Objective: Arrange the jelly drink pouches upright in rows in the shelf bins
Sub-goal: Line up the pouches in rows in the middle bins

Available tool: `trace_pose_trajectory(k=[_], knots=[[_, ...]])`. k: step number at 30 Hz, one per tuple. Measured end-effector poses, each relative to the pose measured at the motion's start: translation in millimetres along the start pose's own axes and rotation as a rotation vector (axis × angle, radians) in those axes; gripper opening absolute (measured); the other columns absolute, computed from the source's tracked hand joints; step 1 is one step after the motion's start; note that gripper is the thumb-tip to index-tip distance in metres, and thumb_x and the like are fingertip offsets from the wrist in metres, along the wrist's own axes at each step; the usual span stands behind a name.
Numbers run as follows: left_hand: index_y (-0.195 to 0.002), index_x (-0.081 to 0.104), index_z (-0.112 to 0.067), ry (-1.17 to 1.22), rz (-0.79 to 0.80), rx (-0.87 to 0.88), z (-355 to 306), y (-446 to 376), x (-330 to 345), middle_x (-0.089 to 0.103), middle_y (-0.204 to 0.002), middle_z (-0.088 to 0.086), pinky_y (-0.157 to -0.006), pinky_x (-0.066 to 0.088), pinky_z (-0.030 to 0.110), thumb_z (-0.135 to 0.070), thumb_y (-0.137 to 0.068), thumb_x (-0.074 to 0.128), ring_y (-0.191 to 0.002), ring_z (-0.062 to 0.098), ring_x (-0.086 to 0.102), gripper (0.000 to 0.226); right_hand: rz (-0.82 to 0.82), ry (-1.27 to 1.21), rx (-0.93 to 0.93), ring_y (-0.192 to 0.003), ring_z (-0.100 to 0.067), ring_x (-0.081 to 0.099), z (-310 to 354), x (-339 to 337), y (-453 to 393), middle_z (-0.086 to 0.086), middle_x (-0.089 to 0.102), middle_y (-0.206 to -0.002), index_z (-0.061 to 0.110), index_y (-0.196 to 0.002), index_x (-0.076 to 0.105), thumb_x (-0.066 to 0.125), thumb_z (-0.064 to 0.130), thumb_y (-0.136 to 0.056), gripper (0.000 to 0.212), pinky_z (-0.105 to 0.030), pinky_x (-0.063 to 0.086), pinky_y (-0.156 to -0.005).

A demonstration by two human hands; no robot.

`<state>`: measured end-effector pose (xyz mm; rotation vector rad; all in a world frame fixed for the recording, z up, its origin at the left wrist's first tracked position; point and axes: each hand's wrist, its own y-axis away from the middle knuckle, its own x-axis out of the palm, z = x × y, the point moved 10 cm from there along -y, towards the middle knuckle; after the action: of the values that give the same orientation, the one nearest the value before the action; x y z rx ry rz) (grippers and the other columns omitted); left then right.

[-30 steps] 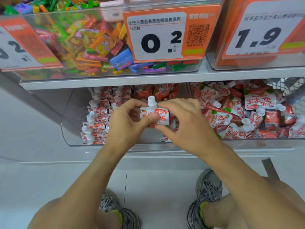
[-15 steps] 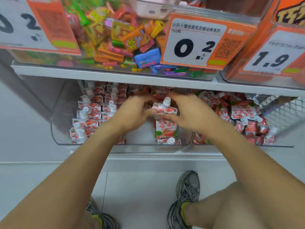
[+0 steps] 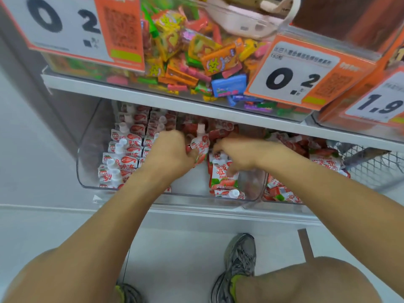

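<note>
Jelly drink pouches fill two clear shelf bins on the lower shelf. The left bin (image 3: pixel 87 171) is the larger work area: along its left side roughly two rows of pouches (image 3: pixel 122 154) stand upright with white caps up, some twelve or more visible, the exact count obscured by the arm. Its right portion holds about three loose pouches (image 3: pixel 223 178) lying flat or tilted, plus dark red pouches jumbled at the back. The right bin (image 3: pixel 265 189) contains an unsorted heap, count not determinable. Judged progress: under half done; the left bin's right side and the entire right bin remain. The left hand (image 3: pixel 172 152) is closed around the lower edge of one upright pouch (image 3: pixel 201 145), held at the bin's centre, cap up. The right hand (image 3: pixel 238 154) rests curled, fingertips down among the loose pouches; whether it pinches one cannot be told.
</note>
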<state>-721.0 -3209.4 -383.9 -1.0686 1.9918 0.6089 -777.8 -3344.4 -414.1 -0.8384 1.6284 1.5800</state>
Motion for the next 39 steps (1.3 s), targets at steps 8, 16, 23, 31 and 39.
trace_pose_trajectory(k=[8, 16, 23, 31, 39], knots=[[-0.071, 0.06, -0.003, 0.064, 0.014, -0.033, 11, 1, -2, 0.058, -0.062, 0.009, -0.046, 0.038, 0.024, -0.03, -0.083, 0.067, -0.054, 0.018, 0.054, 0.031, 0.0, -0.169, 0.026, -0.071, -0.006, 0.055, -9, -18, -6, 0.009, 0.057, -0.087, 0.017, -0.127, 0.059, 0.076, 0.047, -0.079, 0.059, -0.017, 0.04, -0.058], [-0.058, 0.048, -0.011, 0.096, 0.022, -0.036, 15, -1, -1, 0.05, -0.056, 0.005, -0.044, 0.031, 0.024, -0.032, -0.084, 0.065, -0.053, 0.019, 0.051, 0.038, 0.027, -0.102, 0.083, -0.125, -0.025, 0.053, -14, -16, -26, -0.005, 0.05, -0.144, 0.017, -0.148, 0.038, 0.089, 0.046, -0.062, 0.103, -0.03, 0.046, -0.102], [-0.057, 0.045, -0.012, 0.106, 0.014, -0.005, 14, -1, -4, 0.048, -0.056, 0.004, -0.052, 0.036, 0.026, -0.031, -0.084, 0.066, -0.053, 0.016, 0.047, 0.039, 0.168, -0.002, 0.023, -0.14, -0.02, 0.038, -6, -8, -24, 0.003, 0.036, -0.156, 0.025, -0.149, 0.037, 0.083, 0.058, -0.061, 0.105, -0.036, 0.033, -0.115], [-0.073, 0.065, -0.005, 0.118, 0.012, -0.003, 10, 4, -4, 0.06, -0.067, 0.01, -0.059, 0.047, 0.03, -0.032, -0.084, 0.065, -0.067, 0.027, 0.058, 0.029, 0.247, -0.038, 0.033, -0.137, -0.018, 0.043, -7, 2, -28, 0.002, 0.041, -0.153, 0.022, -0.152, 0.032, 0.088, 0.05, -0.06, 0.111, -0.028, 0.035, -0.113], [-0.089, 0.069, -0.003, 0.105, -0.014, 0.029, 8, 10, -8, 0.067, -0.084, 0.015, -0.067, 0.053, 0.033, -0.029, -0.083, 0.065, -0.08, 0.031, 0.063, 0.028, 0.29, 0.074, 0.08, -0.084, -0.007, 0.053, -8, 15, -25, 0.018, 0.055, -0.093, 0.014, -0.143, 0.046, 0.081, 0.059, -0.064, 0.098, -0.011, 0.038, -0.065]])
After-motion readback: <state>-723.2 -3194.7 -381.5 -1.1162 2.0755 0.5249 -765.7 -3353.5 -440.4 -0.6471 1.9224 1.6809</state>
